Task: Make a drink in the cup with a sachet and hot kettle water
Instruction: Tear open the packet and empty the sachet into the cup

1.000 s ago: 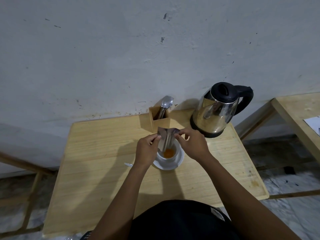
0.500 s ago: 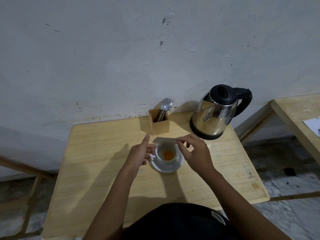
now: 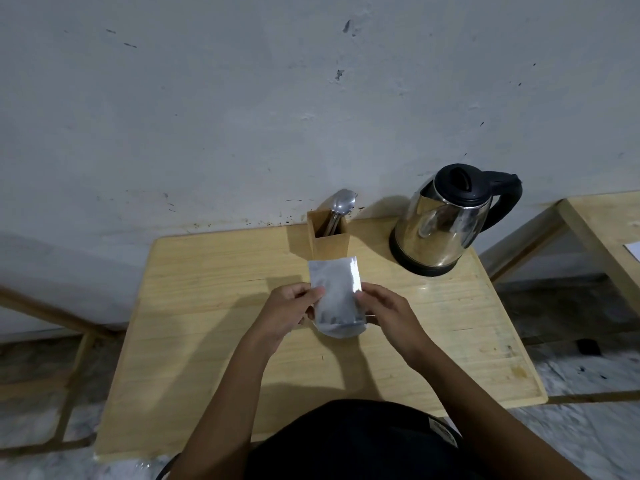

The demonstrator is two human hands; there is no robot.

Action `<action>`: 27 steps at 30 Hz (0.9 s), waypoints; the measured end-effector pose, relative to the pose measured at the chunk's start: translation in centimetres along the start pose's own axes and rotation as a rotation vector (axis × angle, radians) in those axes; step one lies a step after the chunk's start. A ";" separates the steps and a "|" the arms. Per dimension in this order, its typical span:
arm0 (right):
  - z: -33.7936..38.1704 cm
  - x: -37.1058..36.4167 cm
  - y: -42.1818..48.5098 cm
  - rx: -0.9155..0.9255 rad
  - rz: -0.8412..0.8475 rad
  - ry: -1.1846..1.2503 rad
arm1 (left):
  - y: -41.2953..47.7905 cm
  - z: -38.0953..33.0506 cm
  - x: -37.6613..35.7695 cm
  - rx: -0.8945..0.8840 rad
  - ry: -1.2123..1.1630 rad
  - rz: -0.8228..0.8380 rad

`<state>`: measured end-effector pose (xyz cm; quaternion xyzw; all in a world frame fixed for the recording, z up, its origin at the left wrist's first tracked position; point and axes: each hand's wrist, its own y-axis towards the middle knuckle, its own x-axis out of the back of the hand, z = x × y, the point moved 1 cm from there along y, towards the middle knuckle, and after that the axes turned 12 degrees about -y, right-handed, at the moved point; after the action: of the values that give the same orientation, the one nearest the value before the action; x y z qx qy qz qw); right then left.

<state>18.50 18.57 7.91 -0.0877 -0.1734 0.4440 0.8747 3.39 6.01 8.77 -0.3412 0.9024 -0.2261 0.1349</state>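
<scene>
Against bare plaster, we note left hand (image 3: 289, 311) and right hand (image 3: 382, 311) pinching the silver sachet (image 3: 337, 299) edges, hiding whatever sits beneath; careless lowering risks knocking it.

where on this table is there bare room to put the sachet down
The widest bare patch of the table is its left half, from the left hand out to the left edge. A second lies right of the right hand, in front of the kettle. The near strip is bare too. The back is crowded: spoon holder, then the kettle. The sachet hides the middle.
</scene>
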 end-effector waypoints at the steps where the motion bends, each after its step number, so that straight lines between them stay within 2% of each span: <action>1: 0.2 -0.3 0.2 0.020 0.006 -0.035 | -0.1 0.0 0.0 -0.006 -0.014 0.010; 5: 0.2 -1.5 1.2 0.039 -0.081 -0.041 | -0.1 0.3 0.4 -0.055 -0.062 0.032; 8: 0.1 -2.2 1.7 0.047 -0.065 -0.084 | 0.3 0.9 2.0 -0.086 -0.077 -0.080; 14: -2.0 -1.5 2.2 0.107 -0.242 -0.454 | 1.7 3.7 6.4 -0.056 0.042 -0.303; 17: -3.6 -0.9 3.1 0.154 -0.224 -0.589 | 3.0 5.6 6.5 -0.042 0.089 -0.390; 18: -4.0 -0.9 3.3 0.141 -0.185 -0.604 | 3.6 6.2 6.3 -0.030 0.148 -0.425; 20: -4.5 -1.0 3.5 0.102 -0.107 -0.604 | 4.3 7.2 5.8 -0.026 0.420 -0.514; 22: -4.4 -1.3 3.2 0.079 -0.072 -0.616 | 4.1 7.6 4.9 -0.106 0.699 -0.563; 24: -4.4 -1.5 3.2 0.075 -0.041 -0.621 | 4.0 8.3 4.1 -0.210 0.883 -0.443; 27: -4.6 -1.6 3.4 0.072 -0.035 -0.628 | 4.3 10.0 3.9 -0.207 1.034 -0.274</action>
<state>16.82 19.25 2.29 0.0876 -0.4209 0.4402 0.7883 2.15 3.07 -2.37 -0.3113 0.8160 -0.2897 -0.3915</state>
